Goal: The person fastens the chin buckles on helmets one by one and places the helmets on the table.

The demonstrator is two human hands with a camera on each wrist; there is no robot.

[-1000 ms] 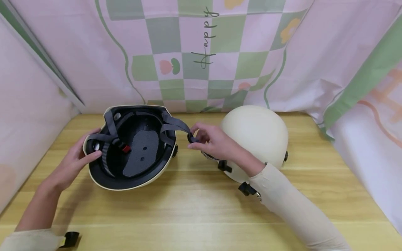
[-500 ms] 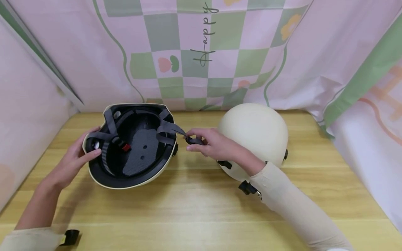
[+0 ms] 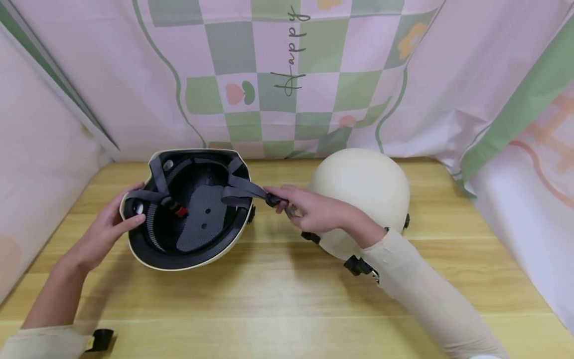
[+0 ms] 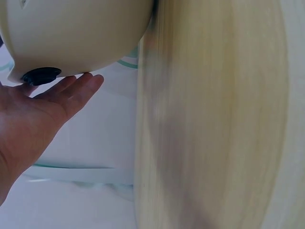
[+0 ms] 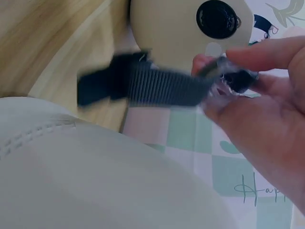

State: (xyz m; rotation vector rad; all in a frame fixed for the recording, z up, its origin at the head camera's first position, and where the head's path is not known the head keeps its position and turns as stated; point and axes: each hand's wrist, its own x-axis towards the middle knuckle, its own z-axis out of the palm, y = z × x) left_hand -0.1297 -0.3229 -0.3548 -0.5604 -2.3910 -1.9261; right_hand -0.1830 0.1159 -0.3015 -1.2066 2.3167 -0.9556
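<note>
A cream helmet (image 3: 193,260) lies upside down on the left of the table, its black lining (image 3: 202,219) facing up. My left hand (image 3: 105,224) grips its left rim, thumb over the edge and fingers along the outer shell, as the left wrist view also shows. From the helmet's right side a dark grey chin strap (image 3: 242,187) stretches out to my right hand (image 3: 318,209). That hand pinches the strap near its black buckle piece (image 3: 274,199). In the right wrist view a ribbed strap tail (image 5: 164,86) hangs from the fingers. A red-tabbed buckle (image 3: 180,212) rests inside the lining.
A second cream helmet (image 3: 363,179) sits dome up behind my right forearm, with black strap parts (image 3: 356,266) at its near edge. A printed curtain (image 3: 278,60) closes off the back of the wooden table (image 3: 251,309).
My right hand has shifted slightly right and turned over, knuckles upward, drawing the chin strap straighter. The left hand and its helmet have hardly moved.
</note>
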